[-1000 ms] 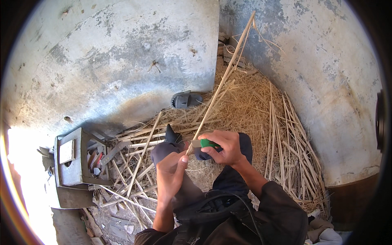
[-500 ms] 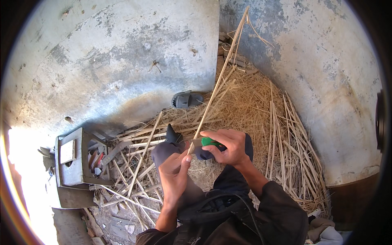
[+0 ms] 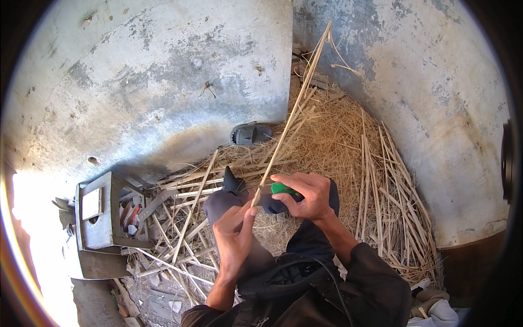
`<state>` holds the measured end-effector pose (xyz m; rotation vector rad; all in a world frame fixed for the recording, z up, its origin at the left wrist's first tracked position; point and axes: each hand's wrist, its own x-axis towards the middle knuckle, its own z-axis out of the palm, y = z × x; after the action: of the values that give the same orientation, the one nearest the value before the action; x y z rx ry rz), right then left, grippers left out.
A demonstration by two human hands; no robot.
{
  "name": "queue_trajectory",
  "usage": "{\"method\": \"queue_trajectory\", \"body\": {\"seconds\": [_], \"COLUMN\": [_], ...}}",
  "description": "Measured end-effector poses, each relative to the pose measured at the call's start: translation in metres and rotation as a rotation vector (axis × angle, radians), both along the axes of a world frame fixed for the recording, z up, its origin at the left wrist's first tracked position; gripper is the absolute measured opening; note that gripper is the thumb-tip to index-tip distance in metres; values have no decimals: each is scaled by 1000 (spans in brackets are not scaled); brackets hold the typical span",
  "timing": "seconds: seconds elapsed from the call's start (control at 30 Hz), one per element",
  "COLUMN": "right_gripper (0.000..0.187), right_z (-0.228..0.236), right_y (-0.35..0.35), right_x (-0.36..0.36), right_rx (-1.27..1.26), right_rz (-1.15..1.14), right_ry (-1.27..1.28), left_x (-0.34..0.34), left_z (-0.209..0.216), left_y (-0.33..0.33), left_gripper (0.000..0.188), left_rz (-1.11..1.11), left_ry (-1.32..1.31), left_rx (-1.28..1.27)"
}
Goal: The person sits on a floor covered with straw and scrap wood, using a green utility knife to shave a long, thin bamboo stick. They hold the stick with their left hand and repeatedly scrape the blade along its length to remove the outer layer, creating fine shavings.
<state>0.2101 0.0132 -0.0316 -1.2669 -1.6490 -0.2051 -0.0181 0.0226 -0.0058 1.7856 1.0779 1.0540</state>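
Observation:
A long pale strip of split bamboo or cane [image 3: 289,128] slants from my lap up toward the corner of the walls. My left hand [image 3: 235,228] pinches its near end between thumb and fingers. In my right hand [image 3: 308,197] is a knife with a green handle [image 3: 283,188]. Its short blade [image 3: 265,189] lies across the strip, just beyond my left fingertips; the exact contact is too small to make out. Thin slivers hang off the strip's far end. Below the hands are my bent knees in dark trousers.
Fine shavings [image 3: 332,136] heap on the floor ahead. Bundled strips [image 3: 397,201] lie along the right wall, loose sticks [image 3: 188,229] on the left. A grey slipper [image 3: 250,133] rests by the wall. At left stands a wooden box [image 3: 98,210] with odds and ends inside.
The bamboo strip has slid a little toward me, so its far tip sits lower. Both hands keep nearly the same place and grip.

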Motion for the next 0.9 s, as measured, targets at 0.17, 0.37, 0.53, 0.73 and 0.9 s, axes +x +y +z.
{"method": "queue_trajectory", "body": {"seconds": [0.17, 0.37, 0.53, 0.73, 0.9], "right_gripper": [33, 32, 34, 30, 38], "right_z": [4, -1, -14, -22, -17], "right_y": [-1, 20, 16, 4, 2], "right_x": [-2, 94, 91, 28, 3], "right_rx": [-8, -146, -151, -181, -90], "right_rz": [2, -447, -220, 64, 204], "right_ry": [19, 517, 467, 345, 183], "left_x": [1, -16, -24, -16, -7], "left_z": [3, -25, -28, -20, -12], "left_y": [1, -23, -15, -9, -10], "left_gripper": [24, 19, 24, 28, 26], "left_rz": [16, -57, 25, -25, -33], "left_ry": [23, -13, -58, -102, -100], "left_rx": [7, -73, -183, -176, -184]}}
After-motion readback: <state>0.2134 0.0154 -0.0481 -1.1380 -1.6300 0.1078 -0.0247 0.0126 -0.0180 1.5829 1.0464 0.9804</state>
